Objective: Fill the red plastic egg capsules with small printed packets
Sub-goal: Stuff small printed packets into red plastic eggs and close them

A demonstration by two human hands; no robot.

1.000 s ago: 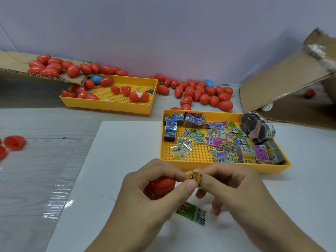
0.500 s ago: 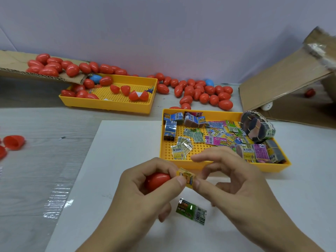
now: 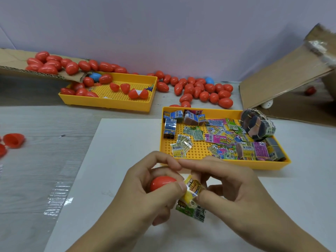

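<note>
Curled round a red egg capsule (image 3: 162,182), my left hand (image 3: 145,193) holds it low over the white sheet (image 3: 116,160) on the tabletop (image 3: 36,160), thumb tip pressed against a yellow printed packet (image 3: 193,190). Pinching that same packet, my right hand (image 3: 234,193) meets the left just beside the capsule. A green packet (image 3: 192,210) lies flat on the sheet under both hands. Beyond them sits a yellow tray (image 3: 260,165) of loose packets, with closed red capsules (image 3: 203,91) heaped behind it.
</note>
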